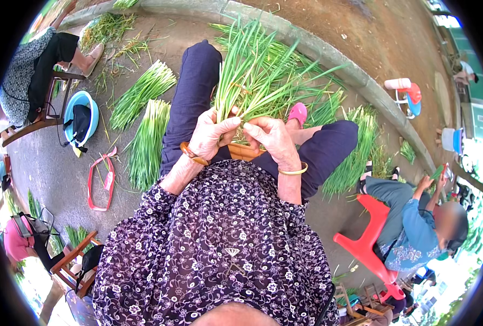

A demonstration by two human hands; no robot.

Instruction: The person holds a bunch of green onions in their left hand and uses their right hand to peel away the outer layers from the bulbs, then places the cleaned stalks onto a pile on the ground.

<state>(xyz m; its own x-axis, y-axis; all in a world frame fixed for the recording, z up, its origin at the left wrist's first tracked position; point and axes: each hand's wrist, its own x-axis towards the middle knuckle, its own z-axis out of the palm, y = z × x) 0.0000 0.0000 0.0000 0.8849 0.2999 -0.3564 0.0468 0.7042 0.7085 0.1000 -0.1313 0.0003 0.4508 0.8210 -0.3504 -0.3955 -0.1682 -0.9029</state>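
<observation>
My left hand (pixel 213 133) is closed around the lower ends of a loose bunch of long green chives (pixel 238 81), whose leaves fan out away from me. Close beside it, my right hand (pixel 271 140) pinches at the stem ends with thumb and fingers. What exactly lies between those right fingertips is too small to make out. Both hands are above my lap, between my spread knees. Beyond them a loose heap of chives (pixel 306 68) lies on the ground.
Sorted chive bundles (pixel 143 95) lie left of my knee, more chives (pixel 355 155) to the right. A blue basin (pixel 93 117) and red strap loop (pixel 91 187) are at left. A person sits near a red stool (pixel 371 217) at right. A curb (pixel 328 51) curves beyond.
</observation>
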